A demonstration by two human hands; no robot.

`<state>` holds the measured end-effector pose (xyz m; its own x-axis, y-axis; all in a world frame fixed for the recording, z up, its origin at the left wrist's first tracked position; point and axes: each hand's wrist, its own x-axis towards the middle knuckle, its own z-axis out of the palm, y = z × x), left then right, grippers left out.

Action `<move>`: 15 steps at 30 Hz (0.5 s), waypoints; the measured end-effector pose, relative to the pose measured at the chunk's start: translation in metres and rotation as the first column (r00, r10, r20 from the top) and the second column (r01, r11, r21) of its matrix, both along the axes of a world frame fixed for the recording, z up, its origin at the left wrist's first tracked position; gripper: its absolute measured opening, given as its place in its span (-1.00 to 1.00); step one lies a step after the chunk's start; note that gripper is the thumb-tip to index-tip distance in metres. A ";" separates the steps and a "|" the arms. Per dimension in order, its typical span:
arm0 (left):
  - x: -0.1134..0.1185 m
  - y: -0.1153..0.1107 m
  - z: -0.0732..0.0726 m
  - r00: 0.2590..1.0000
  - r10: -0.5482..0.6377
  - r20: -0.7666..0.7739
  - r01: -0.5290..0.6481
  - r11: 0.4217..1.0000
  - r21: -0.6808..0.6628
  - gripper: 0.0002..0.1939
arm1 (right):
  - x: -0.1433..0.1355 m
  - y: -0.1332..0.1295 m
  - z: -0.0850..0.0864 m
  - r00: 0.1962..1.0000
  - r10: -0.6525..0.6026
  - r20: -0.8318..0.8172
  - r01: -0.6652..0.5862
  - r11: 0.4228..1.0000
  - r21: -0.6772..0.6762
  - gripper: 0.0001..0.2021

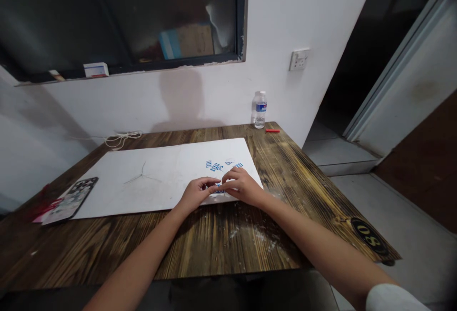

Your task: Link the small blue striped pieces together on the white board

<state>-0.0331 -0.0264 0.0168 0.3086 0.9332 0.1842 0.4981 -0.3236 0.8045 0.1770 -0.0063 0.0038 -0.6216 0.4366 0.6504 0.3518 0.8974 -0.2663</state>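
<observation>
My left hand and my right hand meet near the front right part of a white board. Thumb and fingers of each are drawn together over a small blue-and-white piece, partly hidden by the fingertips. What exactly each hand pinches is too small to make out. Just behind my hands lie several small blue-and-white pieces, among them one at the left, one in the middle and one beside my right hand.
The board rests on a dark wooden table. At the back stand a water bottle and a red stick-like item. A white cable lies back left, a patterned flat item at the left, a black "80" disc front right.
</observation>
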 end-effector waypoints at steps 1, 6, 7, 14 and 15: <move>-0.001 0.001 -0.001 1.000 0.015 0.013 -0.015 1.000 -0.005 -0.68 | 0.000 0.001 -0.001 1.000 -0.001 0.008 0.001 1.000 -0.005 -0.79; -0.005 0.004 0.001 0.994 0.102 0.032 -0.103 0.995 0.013 -0.70 | 0.002 0.003 -0.003 0.988 -0.130 0.082 0.132 0.991 -0.023 -0.71; -0.005 0.004 0.001 0.992 0.120 0.037 -0.120 0.993 0.011 -0.71 | 0.002 0.004 -0.004 0.980 -0.160 0.121 0.163 0.986 -0.017 -0.70; -0.010 0.008 -0.003 0.981 0.180 0.069 -0.180 0.984 -0.003 -0.73 | -0.002 0.007 -0.010 0.907 -0.236 0.348 0.232 0.971 0.053 -0.73; -0.011 0.009 -0.004 0.980 0.183 0.077 -0.183 0.983 -0.004 -0.73 | -0.002 0.007 -0.010 0.899 -0.241 0.366 0.231 0.970 0.070 -0.75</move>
<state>-0.0440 -0.0177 0.0125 0.1174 0.9720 0.2038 0.4859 -0.2352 0.8418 0.1748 0.0005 -0.0058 -0.6997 0.5874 0.4067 0.6228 0.7804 -0.0556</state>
